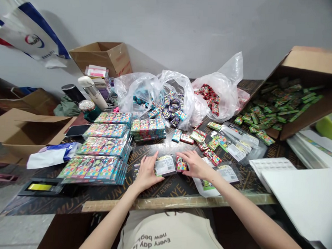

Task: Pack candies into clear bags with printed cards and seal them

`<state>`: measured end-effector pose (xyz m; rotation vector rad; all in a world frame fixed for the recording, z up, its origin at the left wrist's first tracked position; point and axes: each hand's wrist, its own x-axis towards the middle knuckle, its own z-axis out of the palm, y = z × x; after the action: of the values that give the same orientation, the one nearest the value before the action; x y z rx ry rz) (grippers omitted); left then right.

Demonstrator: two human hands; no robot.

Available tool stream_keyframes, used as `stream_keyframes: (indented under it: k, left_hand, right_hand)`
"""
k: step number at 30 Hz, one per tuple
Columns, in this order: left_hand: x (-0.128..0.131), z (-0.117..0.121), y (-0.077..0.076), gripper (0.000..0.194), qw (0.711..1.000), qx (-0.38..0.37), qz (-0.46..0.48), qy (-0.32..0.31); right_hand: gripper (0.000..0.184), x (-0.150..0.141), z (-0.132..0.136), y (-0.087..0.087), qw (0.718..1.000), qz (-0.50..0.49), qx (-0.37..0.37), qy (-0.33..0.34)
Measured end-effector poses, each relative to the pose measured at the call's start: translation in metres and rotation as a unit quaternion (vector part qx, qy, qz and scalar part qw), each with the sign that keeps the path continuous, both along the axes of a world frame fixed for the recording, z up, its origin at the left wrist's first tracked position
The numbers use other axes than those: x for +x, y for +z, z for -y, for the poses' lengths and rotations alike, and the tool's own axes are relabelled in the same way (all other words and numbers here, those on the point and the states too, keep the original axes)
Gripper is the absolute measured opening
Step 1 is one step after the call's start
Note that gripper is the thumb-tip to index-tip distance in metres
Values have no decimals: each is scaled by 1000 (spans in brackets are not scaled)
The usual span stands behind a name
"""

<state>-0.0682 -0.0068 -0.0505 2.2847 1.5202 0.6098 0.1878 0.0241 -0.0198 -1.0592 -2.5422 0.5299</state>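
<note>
My left hand (146, 172) grips the left side of a clear sleeve with a white label (164, 165) lying on the dark table (179, 190). My right hand (195, 164) pinches a small red candy packet (181, 164) at the sleeve's right end. Both hands' fingers are closed on these things. Loose small packets (206, 141) lie just beyond my right hand.
Stacks of filled colourful sleeves (103, 151) stand at the left. Plastic bags of blue packets (169, 102) and red packets (209, 95) sit behind. A tipped carton of green packets (284, 104) is at the right, white sheets (304, 195) near it, open cartons (23, 128) at the left.
</note>
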Motion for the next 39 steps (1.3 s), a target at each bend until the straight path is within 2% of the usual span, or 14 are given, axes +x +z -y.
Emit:
stream_keyframes:
  k: [3,6,10,14,16,19,21,24,27,30,32,36,37,39]
  left_hand:
    - [5,-1,7,103,999,12,-7,-47]
    - [6,-1,9,104,998,8,2,-62]
    - [4,-1,8,106,999,10,27,-14]
    - [5,-1,8,108,999,1,39,-5]
    - [6,-1,7,108,999,-4,37,-9]
    - [5,0,-2,107,1000,-20,6,-22]
    - [2,1,-9,103,999,-35,-25,-30]
    - [0,1,-15,94,997,-42,-56,-23]
    - [2,1,-11,86,998,-36,-49,-12]
    - [10,-1,2,68,999,-35,29,13]
    - [19,-2,12,56,989,-56,133,35]
    - [39,-2,30,41,911,-235,340,16]
    - [43,0,32,36,884,-285,370,2]
    - [50,3,34,28,837,-347,423,9]
  right_hand:
    - [74,-4,8,6,999,16,-13,28]
    - [74,-1,9,3,998,-35,-28,38]
    - [80,-1,14,-6,989,-128,-10,-68]
    - [57,-5,8,-12,986,-135,-74,-67]
    - [50,3,-11,-14,982,-128,-30,-133]
    - [54,31,-49,-22,942,-59,93,-316]
    - [51,49,-69,-30,934,1,111,-341]
    - [37,65,-81,-43,953,22,99,-285]
    - [38,65,-77,-46,962,3,91,-259]
    - [38,52,-65,-33,963,-40,85,-253]
    - [35,37,-52,-16,976,-104,27,-192]
    - [30,3,-20,21,972,-157,-170,50]
    - [29,-3,-12,27,968,-160,-181,67]
    - [36,-13,-1,31,971,-192,-142,18]
